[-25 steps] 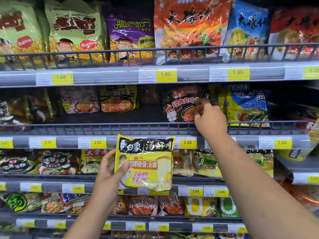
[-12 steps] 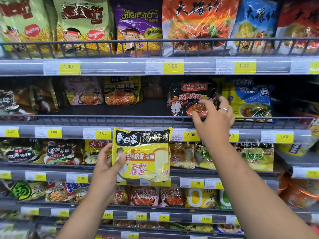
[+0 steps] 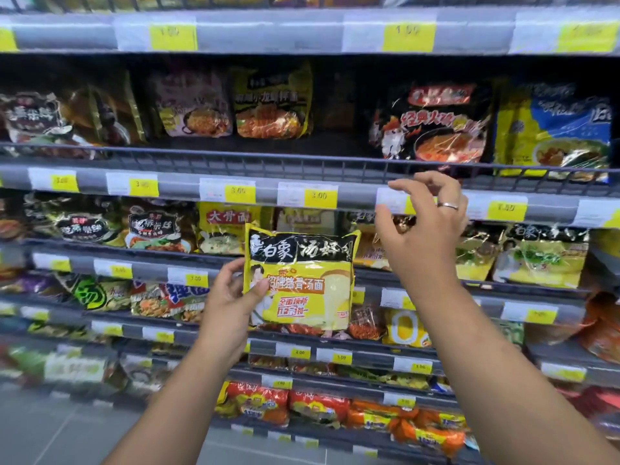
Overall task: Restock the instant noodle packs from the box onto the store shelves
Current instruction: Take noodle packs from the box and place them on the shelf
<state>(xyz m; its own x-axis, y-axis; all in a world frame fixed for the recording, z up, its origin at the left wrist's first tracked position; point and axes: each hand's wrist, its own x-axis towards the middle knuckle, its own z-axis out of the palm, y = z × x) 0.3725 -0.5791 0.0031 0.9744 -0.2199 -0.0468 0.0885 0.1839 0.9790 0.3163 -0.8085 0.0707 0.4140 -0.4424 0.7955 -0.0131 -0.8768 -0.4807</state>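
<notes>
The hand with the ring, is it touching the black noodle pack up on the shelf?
Apart. The head view shows the right hand open below the shelf rail, with the black noodle pack above it.

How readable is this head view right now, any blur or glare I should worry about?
Head view: the yellow noodle pack in the left hand is sharp; the lower-left shelves smear with motion blur; price tags are soft, barely legible; glare streaks the black pack; the right hand is empty.
</notes>
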